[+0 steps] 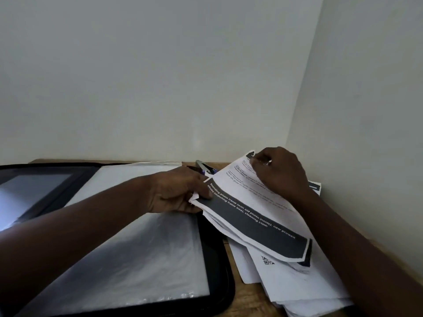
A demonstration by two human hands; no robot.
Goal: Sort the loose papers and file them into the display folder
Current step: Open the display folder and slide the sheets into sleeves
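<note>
An open black display folder [219, 259] with clear plastic sleeves [142, 255] lies on the desk at the left. A bundle of printed sheets [254, 216] with a dark grey band of white text is lifted above a loose paper pile [290, 284] at the right. My left hand [178, 191] pinches the bundle's near-left corner, thumb on top. My right hand [279, 170] grips the bundle's far top edge with curled fingers. The lower sheets of the pile show a QR code.
A stapler [204, 167] lies at the back of the wooden desk [249, 300], behind my left hand. White walls meet in a corner close behind and to the right. The folder's left cover [34, 186] is spread open at the far left.
</note>
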